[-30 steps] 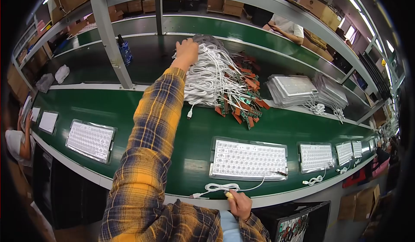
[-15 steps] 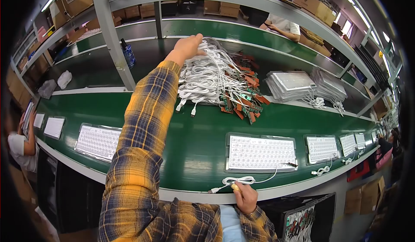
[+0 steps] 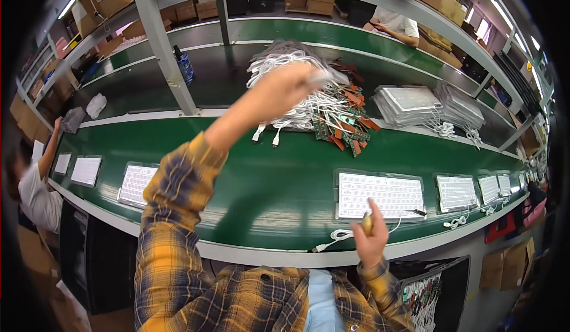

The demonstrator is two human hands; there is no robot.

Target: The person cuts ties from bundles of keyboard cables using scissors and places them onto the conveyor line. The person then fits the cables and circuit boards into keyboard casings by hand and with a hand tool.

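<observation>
My left hand [image 3: 288, 91], smeared by motion, is closed over the right part of a pile of coiled white cables [image 3: 291, 118]. A blurred whitish piece, seemingly a white cable [image 3: 322, 77], is at its fingertips. Green circuit boards and orange-brown strips [image 3: 344, 133] lie at the pile's right end. My right hand [image 3: 371, 243] is at the belt's near edge, index finger pointing forward, with a small yellow object [image 3: 367, 223] held in it. Just beyond that hand lies a white keyboard panel [image 3: 380, 194] in a clear tray; its cable [image 3: 339, 235] lies in front, partly hidden.
More keyboard panels [image 3: 456, 193] sit along the green belt [image 3: 273, 189] on both sides. Stacked panels [image 3: 409, 106] rest on the shelf, near a metal post [image 3: 163, 53] and a blue bottle [image 3: 184, 66]. A person [image 3: 38, 183] works at far left, another [image 3: 395, 26] across.
My left hand has moved right and nearer from the pile's far left. My right hand has lifted forward off the cable, toward the keyboard panel. The view has shifted slightly.
</observation>
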